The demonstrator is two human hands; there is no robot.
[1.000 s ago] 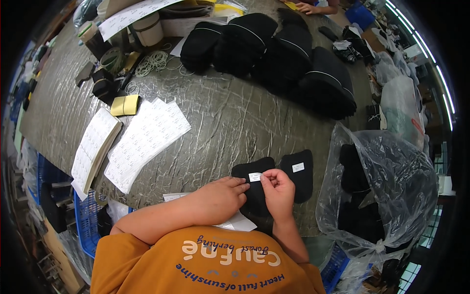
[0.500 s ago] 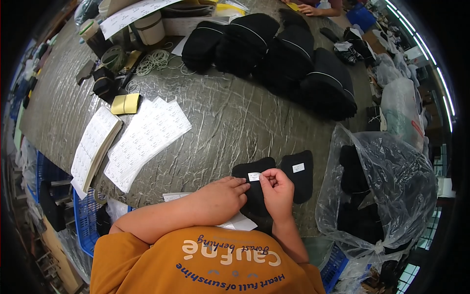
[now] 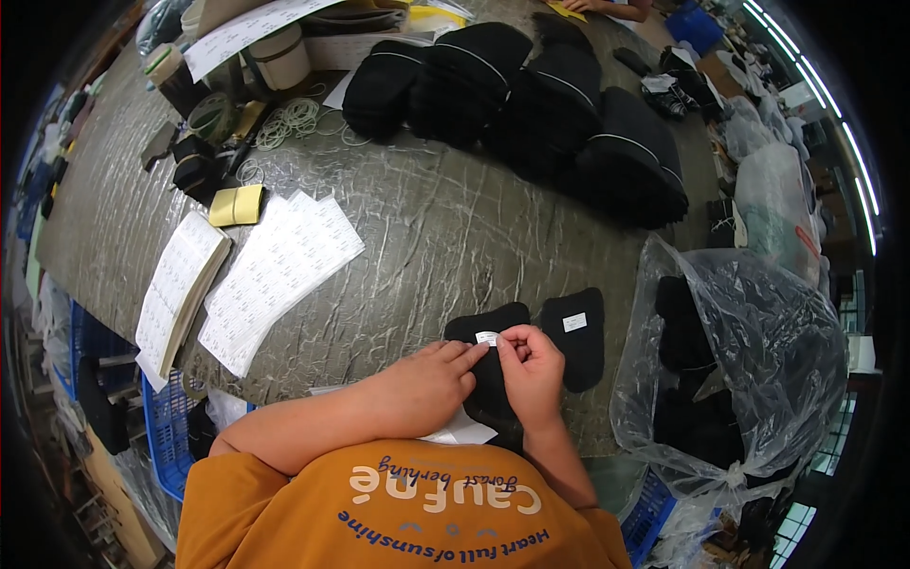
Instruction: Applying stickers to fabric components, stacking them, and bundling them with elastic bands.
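A flat black cloth piece (image 3: 490, 387) with rounded corners lies in front of me, partly under my hands. Near its top is a small white label (image 3: 485, 337). My left hand (image 3: 424, 384) rests over the cloth's left side, fingers stretched out, the index fingertip at the label's lower edge. With thumb and forefinger pinched, my right hand (image 3: 533, 373) grips the label's right end. To the right lies a second black cloth piece (image 3: 578, 358), bearing its own white label (image 3: 574, 323). White paper (image 3: 462, 430) shows below my left hand, partly covered by my arm.
Printed white sheets (image 3: 284, 275) and a thick paper stack (image 3: 175, 294) lie left. Banded black bundles (image 3: 545, 109) fill the far side, near rubber bands (image 3: 289, 123). A clear plastic bag (image 3: 749, 332) stands right. Another person's hand (image 3: 588, 6) shows at the far edge.
My left index finger has moved onto the label's lower edge. My right hand stays pinched at its right end. The view has shifted slightly.
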